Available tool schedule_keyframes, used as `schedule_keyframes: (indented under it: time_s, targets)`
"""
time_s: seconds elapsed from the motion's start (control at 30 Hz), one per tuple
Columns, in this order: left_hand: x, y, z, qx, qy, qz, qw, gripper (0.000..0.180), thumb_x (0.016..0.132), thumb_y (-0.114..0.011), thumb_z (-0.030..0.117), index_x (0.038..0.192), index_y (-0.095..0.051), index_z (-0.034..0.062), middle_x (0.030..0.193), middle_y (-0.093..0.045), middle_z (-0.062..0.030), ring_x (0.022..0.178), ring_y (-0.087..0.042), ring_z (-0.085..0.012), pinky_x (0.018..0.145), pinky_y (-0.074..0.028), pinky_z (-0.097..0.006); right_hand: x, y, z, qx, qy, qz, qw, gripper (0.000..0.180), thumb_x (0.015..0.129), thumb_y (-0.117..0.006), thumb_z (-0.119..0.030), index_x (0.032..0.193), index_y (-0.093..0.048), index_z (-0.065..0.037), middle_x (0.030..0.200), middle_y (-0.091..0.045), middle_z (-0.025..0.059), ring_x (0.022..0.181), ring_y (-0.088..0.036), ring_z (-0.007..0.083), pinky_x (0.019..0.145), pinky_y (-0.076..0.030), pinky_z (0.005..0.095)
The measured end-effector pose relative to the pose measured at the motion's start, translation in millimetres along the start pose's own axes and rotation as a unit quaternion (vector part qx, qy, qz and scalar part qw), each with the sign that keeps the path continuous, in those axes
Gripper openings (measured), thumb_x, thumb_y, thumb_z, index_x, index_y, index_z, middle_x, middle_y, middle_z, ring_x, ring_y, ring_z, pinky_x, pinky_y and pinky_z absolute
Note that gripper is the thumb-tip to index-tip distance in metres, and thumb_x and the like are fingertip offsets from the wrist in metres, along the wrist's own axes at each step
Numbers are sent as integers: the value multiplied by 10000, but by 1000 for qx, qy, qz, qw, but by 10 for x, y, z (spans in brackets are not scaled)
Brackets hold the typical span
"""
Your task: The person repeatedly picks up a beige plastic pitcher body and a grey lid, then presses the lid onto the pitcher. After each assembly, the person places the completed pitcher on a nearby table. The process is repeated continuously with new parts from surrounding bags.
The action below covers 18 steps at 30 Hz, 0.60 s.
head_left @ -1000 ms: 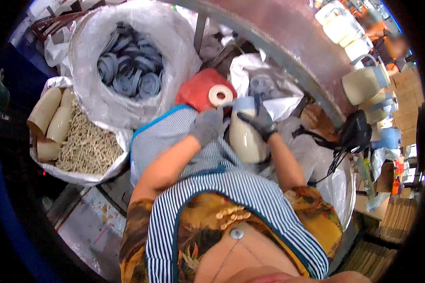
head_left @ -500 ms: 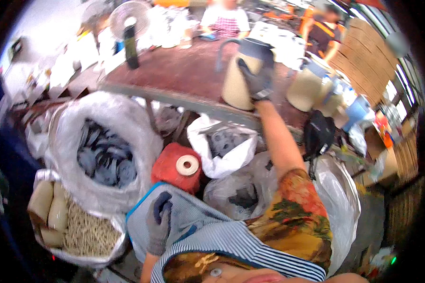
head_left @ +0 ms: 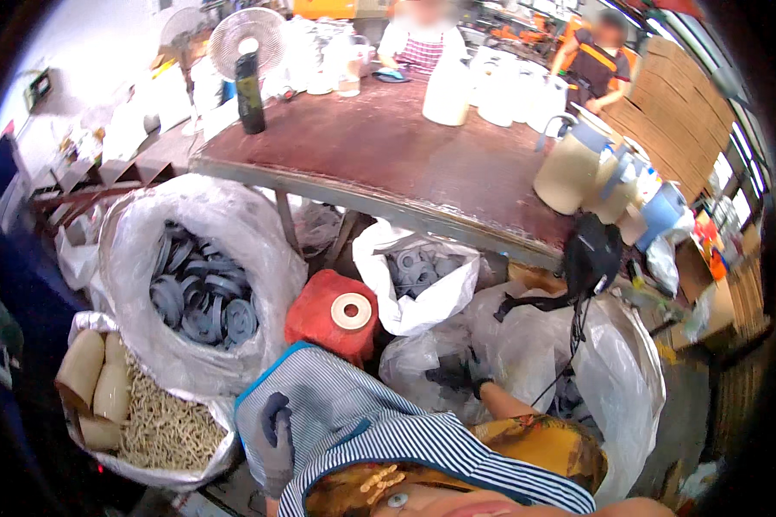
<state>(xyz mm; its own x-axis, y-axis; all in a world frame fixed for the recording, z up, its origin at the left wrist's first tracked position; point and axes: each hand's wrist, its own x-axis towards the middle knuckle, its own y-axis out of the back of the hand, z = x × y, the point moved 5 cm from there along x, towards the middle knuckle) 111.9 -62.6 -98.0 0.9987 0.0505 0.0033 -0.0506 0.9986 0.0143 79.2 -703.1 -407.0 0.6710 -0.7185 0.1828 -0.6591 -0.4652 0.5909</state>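
Observation:
My left hand (head_left: 276,439), in a grey glove with dark blue fingertips, rests against my striped apron (head_left: 332,388). Its fingers are loosely bent and somewhat apart, with nothing visible in them. My right hand (head_left: 478,379), in a dark glove, reaches down into a clear plastic bag (head_left: 409,353) below the table edge. Dark grey pieces lie about the fingers, which blend in with them, so what they grip is hidden. On the table's right end stands a beige jug (head_left: 569,168) with a grey rim and handle, beside a second such jug (head_left: 614,194).
Before me runs a dark red table (head_left: 345,146) with a bottle (head_left: 249,95) and pale jugs (head_left: 447,93). Below sit sacks of grey round parts (head_left: 203,297), a red-wrapped block (head_left: 319,314), and a sack of beige pegs (head_left: 168,431). A black bag (head_left: 591,250) hangs right. Two people work beyond.
My right hand has let go of the beige jug and dropped from the tabletop into the plastic bag. My left hand stays at the apron. The view has shifted slightly.

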Motion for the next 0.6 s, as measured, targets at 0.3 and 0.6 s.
schedule_keyframes:
  time_s: [0.3, 0.6]
  targets:
    - [-98, -146, 531, 263, -113, 60, 956, 360, 868, -660, 82, 1207, -602, -27, 1131, -654, -175, 1021, -646, -287, 892, -507, -363, 10, -1560, -907, -90, -139, -221, 961, 321, 929, -624, -310, 1155, -671, -88, 908, -695, 74, 714, -623, 228, 656, -494, 343]
    - [-59, -246, 685, 424, -95, 48, 899, 377, 846, -684, 133, 1196, -619, 10, 1091, -671, -172, 1012, -641, -330, 892, -500, -406, 145, -1901, -978, -116, -135, -251, 952, 316, 924, -629, -294, 1156, -669, -83, 888, -682, 60, 689, -602, 204, 630, -477, 326]
